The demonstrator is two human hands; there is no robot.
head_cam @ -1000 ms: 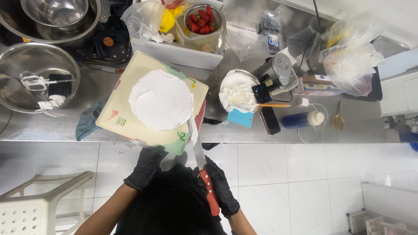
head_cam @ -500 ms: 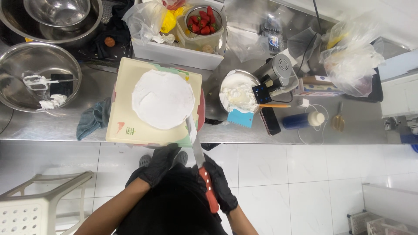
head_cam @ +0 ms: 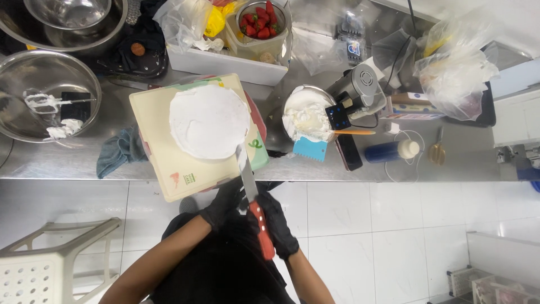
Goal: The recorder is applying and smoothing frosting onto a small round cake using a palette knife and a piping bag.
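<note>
1. Head view: the right hand [head_cam: 277,222], in a black glove, is wrapped around the red handle of a long steel-bladed knife [head_cam: 253,197], and the blade tip touches the near edge of the round white frosted cake [head_cam: 208,120].
2. The left hand [head_cam: 224,201], black-gloved too, sits just beside the blade at the near corner of the cream-coloured square board [head_cam: 169,163]. Whether its fingers are gripping anything cannot be made out.
3. The cake rests in the middle of that board, which lies tilted on the steel counter [head_cam: 67,160] and hangs over the front edge.
4. A crumpled blue-grey cloth [head_cam: 118,151] lies just left of the board.
5. Far left, a wide steel bowl [head_cam: 48,95] holds smears of white cream and a whisk.
6. Right of the board, a smaller bowl of white cream [head_cam: 306,115] has a light blue plastic scraper [head_cam: 310,149] leaning at its near side.
7. Behind the cake, a clear tub of red strawberries [head_cam: 259,22] stands in a white tray [head_cam: 225,62].
8. Further right lies a blue bottle with a white cap [head_cam: 392,151].
</note>
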